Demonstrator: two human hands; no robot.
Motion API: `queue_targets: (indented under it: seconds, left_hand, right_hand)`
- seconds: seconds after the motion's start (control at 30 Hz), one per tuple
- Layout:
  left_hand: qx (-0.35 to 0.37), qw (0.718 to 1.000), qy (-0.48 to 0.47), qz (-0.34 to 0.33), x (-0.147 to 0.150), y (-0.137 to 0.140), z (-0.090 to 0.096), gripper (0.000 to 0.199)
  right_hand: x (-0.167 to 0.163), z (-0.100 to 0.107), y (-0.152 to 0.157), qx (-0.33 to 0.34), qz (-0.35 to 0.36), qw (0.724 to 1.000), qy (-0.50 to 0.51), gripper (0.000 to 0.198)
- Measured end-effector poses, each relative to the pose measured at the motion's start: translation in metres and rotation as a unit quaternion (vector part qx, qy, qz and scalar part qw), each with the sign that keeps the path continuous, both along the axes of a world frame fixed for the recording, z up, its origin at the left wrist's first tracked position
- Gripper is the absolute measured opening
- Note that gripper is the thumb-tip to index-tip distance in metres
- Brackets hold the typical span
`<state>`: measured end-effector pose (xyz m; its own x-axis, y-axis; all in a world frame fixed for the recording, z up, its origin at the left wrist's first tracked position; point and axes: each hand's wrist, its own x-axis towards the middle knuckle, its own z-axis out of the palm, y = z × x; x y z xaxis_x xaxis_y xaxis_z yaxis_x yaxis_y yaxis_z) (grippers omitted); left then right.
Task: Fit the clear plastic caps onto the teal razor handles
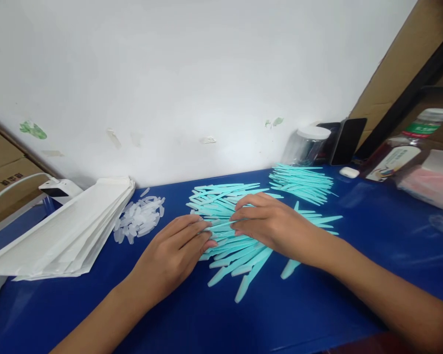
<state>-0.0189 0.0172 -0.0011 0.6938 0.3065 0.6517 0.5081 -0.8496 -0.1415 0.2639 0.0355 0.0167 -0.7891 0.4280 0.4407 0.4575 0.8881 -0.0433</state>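
Slim turquoise plastic sticks (pixel 231 244) lie heaped on a glossy blue tabletop (pixel 192 319) at a person's left hand (pixel 175 251) and right hand (pixel 276 223), fingers bent; whether either grasps any is unclear.

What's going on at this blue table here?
A person has both bare hands on a loose pile of turquoise sticks: the left hand at its near left edge, the right hand over the middle. Whether either grips a stick is hard to tell. A second turquoise bundle lies farther back, by a white-lidded jar. To the left are small translucent pieces in a heap, beside a stack of white envelopes.
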Motion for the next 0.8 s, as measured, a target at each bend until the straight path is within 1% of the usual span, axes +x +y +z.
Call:
queue_targets:
  seconds: [0.17, 0.27, 0.37, 0.47, 0.53, 0.57, 0.6, 0.67, 0.73, 0.8]
  left_hand:
    - [-0.017, 1.000, 0.004, -0.002, 0.002, 0.001, 0.000, 0.009]
    - [-0.028, 1.000, 0.002, 0.006, -0.002, 0.004, 0.001, 0.009]
    - [-0.035, 0.999, -0.013, 0.024, -0.011, 0.010, 0.003, 0.014]
    - [-0.028, 0.998, -0.010, 0.055, -0.022, 0.017, 0.004, 0.014]
    - [-0.026, 0.997, 0.005, 0.074, -0.028, 0.021, 0.004, 0.009]
    - [-0.028, 0.996, 0.014, 0.083, -0.031, 0.023, 0.005, 0.006]
    - [-0.031, 0.995, 0.022, 0.092, -0.034, 0.025, 0.005, 0.005]
    - [-0.044, 0.991, 0.038, 0.118, -0.040, 0.030, 0.007, 0.013]
    - [-0.072, 0.985, 0.062, 0.147, -0.049, 0.036, 0.010, 0.025]
    - [-0.096, 0.975, 0.084, 0.185, -0.060, 0.041, 0.013, 0.034]
  right_hand:
    - [-0.001, -0.002, 0.001, 0.059, -0.006, 0.998, -0.009, 0.022]
    - [0.005, -0.002, 0.007, 0.090, -0.022, 0.996, -0.005, 0.023]
    - [0.021, 0.003, 0.018, 0.103, -0.048, 0.993, 0.014, 0.022]
    - [0.050, 0.011, 0.033, 0.084, -0.074, 0.992, 0.051, 0.021]
    - [0.076, 0.016, 0.045, 0.076, -0.129, 0.987, 0.061, 0.021]
    - [0.090, 0.017, 0.052, 0.081, -0.182, 0.978, 0.060, 0.021]
    - [0.104, 0.017, 0.058, 0.082, -0.253, 0.962, 0.058, 0.023]
    - [0.130, 0.014, 0.070, 0.059, -0.365, 0.928, 0.041, 0.024]
    - [0.149, 0.008, 0.080, 0.045, -0.407, 0.912, 0.031, 0.024]
    - [0.161, 0.001, 0.086, 0.035, -0.429, 0.903, 0.023, 0.024]
